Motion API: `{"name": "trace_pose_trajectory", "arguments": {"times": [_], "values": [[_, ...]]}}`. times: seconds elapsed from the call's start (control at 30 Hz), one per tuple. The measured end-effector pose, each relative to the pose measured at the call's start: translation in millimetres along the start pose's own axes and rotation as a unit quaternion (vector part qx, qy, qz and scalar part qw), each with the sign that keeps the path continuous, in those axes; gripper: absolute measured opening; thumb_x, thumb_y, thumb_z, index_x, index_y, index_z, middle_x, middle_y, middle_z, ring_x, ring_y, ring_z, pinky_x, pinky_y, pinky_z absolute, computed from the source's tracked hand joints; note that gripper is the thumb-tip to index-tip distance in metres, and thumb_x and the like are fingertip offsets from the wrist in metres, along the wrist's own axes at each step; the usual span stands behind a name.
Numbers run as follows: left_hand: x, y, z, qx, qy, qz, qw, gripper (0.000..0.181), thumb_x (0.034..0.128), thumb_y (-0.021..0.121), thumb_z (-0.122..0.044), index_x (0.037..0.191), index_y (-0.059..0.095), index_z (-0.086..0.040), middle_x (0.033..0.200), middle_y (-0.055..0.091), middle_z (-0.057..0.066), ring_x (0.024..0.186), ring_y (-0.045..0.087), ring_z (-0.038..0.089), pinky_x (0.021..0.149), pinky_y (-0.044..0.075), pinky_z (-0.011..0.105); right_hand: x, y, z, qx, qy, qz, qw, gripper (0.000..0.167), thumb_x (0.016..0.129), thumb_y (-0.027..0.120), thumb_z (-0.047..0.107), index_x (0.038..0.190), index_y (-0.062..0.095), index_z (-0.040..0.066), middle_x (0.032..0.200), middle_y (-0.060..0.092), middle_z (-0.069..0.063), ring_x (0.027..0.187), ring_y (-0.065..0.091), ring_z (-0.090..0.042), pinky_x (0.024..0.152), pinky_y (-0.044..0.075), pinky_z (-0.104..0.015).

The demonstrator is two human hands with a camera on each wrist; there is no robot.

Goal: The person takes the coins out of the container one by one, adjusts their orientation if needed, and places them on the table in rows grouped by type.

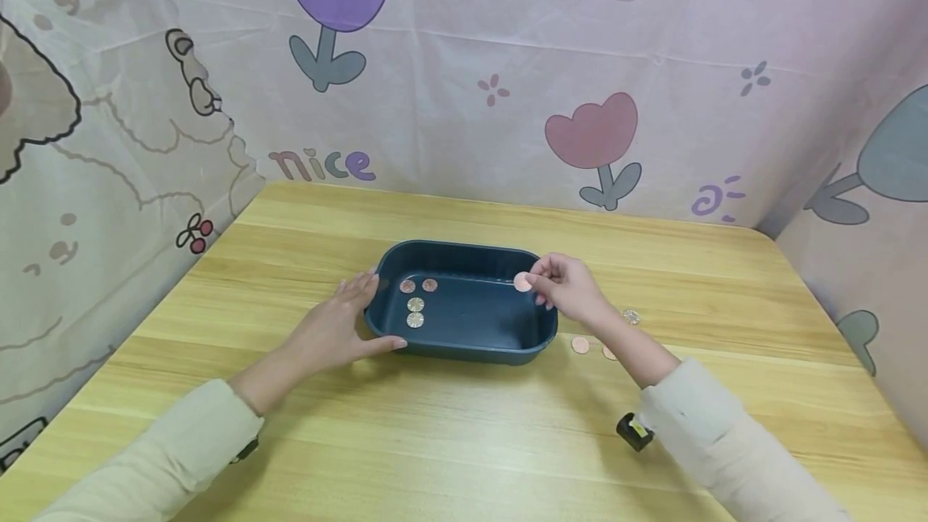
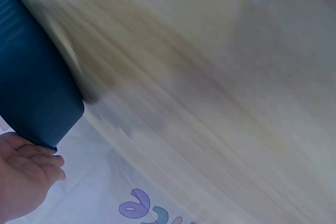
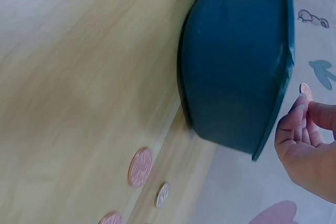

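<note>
Pinching a copper-coloured coin between thumb and fingers, your right hand holds it above the right end of the dark blue tray. That tray sits toward the far edge of the table, well in from both side edges. Your left hand is spread, unclenched, its fingers resting against the tray's left end and its thumb by the front left corner. Inside, toward the left end, two copper coins and two brass-coloured coins lie flat. Between the tray and the table's right edge lie two loose copper coins and a silver-coloured coin, near your right forearm.

Expect the pinched coin to be light, stiff and hard to damage, but thin and probably slippery; take it by opposite edges, or across its faces near the rim. Coins lying flat offer little to grasp, so a fingernail under one edge suits them. The tray looks stiff and light, and is best steadied by its rim.
</note>
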State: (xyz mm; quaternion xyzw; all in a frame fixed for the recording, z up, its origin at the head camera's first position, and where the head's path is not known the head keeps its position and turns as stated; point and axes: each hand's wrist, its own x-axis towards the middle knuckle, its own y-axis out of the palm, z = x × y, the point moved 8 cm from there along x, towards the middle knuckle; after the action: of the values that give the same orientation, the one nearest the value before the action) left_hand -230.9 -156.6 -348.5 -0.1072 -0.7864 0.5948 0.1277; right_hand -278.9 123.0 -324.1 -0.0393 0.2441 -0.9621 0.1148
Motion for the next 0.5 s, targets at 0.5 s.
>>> {"name": "trace_pose_trajectory", "arguments": {"times": [0.5], "values": [[0.6,0.2,0.2,0.001,0.005,-0.003,1.0,0.104,0.0724,0.064,-0.064,0.141,0.031,0.006,0.151,0.025,0.022,0.135,0.027,0.046,0.11,0.028,0.055,-23.7,-48,-36,0.035,0.046,-0.03,0.9979,0.016,0.092,0.054,0.007,0.095,0.051,-0.009,0.067,0.056,0.003,0.058,0.052,-0.005,0.052,0.047,-0.017]]}}
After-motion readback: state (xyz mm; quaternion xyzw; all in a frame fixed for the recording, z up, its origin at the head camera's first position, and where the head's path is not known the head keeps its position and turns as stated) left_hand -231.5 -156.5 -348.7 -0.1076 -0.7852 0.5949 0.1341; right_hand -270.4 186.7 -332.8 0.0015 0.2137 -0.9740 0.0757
